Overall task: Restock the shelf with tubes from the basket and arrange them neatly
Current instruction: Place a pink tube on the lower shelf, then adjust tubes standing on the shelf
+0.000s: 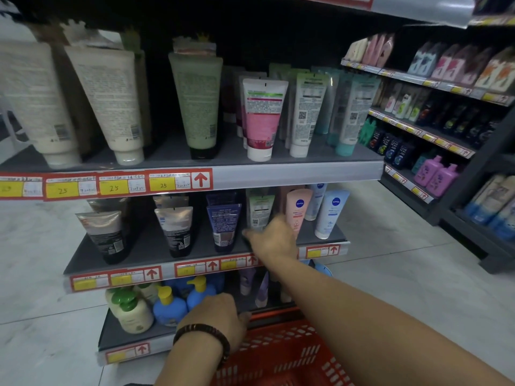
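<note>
My right hand (271,240) reaches onto the middle shelf (156,246). It covers the foot of a green and white tube (260,210), between a dark blue tube (224,227) and a pink Nivea tube (298,210). Its blurred fingers stretch out to the left and are not wrapped around any tube. My left hand (220,316), with a dark bead bracelet on the wrist, is closed on the far rim and handle of the red basket (278,355). The basket hangs low in front of the bottom shelf, and its contents are not visible.
The top shelf (292,174) holds large cream, green and pink tubes standing on their caps. Pump bottles (170,305) and purple tubes (248,280) fill the bottom shelf. A second rack (423,129) with bottles stands to the right across a tiled aisle.
</note>
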The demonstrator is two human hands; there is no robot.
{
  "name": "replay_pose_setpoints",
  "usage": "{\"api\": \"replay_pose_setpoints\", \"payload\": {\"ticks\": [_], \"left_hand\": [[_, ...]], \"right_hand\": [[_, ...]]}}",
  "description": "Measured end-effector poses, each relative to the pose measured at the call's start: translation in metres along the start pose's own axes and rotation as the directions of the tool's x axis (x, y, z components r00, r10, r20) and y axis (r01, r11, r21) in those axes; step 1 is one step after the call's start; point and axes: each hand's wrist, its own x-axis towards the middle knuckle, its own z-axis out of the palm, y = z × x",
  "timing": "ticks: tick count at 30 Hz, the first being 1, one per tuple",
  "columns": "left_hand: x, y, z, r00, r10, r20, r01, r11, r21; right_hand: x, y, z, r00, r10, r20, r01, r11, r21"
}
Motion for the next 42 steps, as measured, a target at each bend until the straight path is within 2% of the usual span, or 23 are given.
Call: {"api": "replay_pose_setpoints", "payload": {"ticks": [3, 6, 10, 13, 16, 20, 24, 25, 27, 30, 32, 37, 42], "left_hand": [[0.001, -0.002, 0.000, 1.000, -0.019, -0.025, 0.019, 1.000, -0.011], [0.003, -0.006, 0.000, 0.998, -0.035, -0.054, 0.033, 0.999, -0.023], [0.008, -0.008, -0.006, 0.982, -0.065, -0.175, 0.035, 0.985, -0.168], [0.006, -0.003, -0.012, 0.951, -0.092, -0.295, -0.009, 0.946, -0.324], [0.001, 0.000, -0.014, 0.915, -0.104, -0.390, -0.080, 0.899, -0.430], [-0.001, -0.003, -0.015, 0.859, -0.123, -0.497, -0.141, 0.877, -0.460], [-0.005, -0.008, -0.022, 0.861, -0.103, -0.498, -0.182, 0.852, -0.491], [-0.008, -0.009, -0.025, 0.864, -0.107, -0.492, -0.181, 0.846, -0.502], [-0.012, -0.014, -0.027, 0.864, -0.136, -0.485, -0.150, 0.849, -0.506], [-0.019, -0.025, -0.022, 0.864, -0.176, -0.471, -0.110, 0.848, -0.519], [-0.024, -0.029, -0.013, 0.878, -0.182, -0.442, -0.089, 0.846, -0.525], [-0.010, -0.033, -0.007, 0.903, -0.160, -0.399, -0.059, 0.873, -0.484], [0.003, -0.039, -0.016, 0.891, -0.180, -0.416, -0.053, 0.870, -0.489]], "right_hand": [[0.005, -0.001, 0.005, 1.000, 0.007, 0.016, -0.007, 1.000, 0.009], [0.002, 0.000, 0.006, 0.998, -0.057, -0.008, 0.057, 0.998, 0.003], [-0.019, 0.000, -0.005, 0.984, -0.155, -0.092, 0.161, 0.985, 0.063], [-0.037, 0.007, -0.015, 0.970, -0.237, 0.047, 0.227, 0.960, 0.164], [-0.055, 0.015, -0.020, 0.921, -0.336, 0.198, 0.287, 0.928, 0.240], [-0.070, 0.014, -0.028, 0.864, -0.413, 0.287, 0.348, 0.903, 0.251], [-0.075, 0.014, -0.040, 0.829, -0.436, 0.350, 0.304, 0.877, 0.373], [-0.075, 0.012, -0.043, 0.825, -0.434, 0.362, 0.276, 0.868, 0.412], [-0.064, 0.012, -0.044, 0.868, -0.409, 0.282, 0.261, 0.859, 0.441], [-0.032, 0.015, -0.033, 0.948, -0.271, 0.164, 0.184, 0.893, 0.410], [-0.010, 0.013, -0.022, 0.976, -0.177, 0.128, 0.113, 0.911, 0.395], [0.049, 0.020, 0.030, 0.977, 0.011, 0.214, -0.070, 0.961, 0.268], [0.073, 0.020, 0.060, 0.980, 0.051, 0.192, -0.109, 0.946, 0.306]]}}
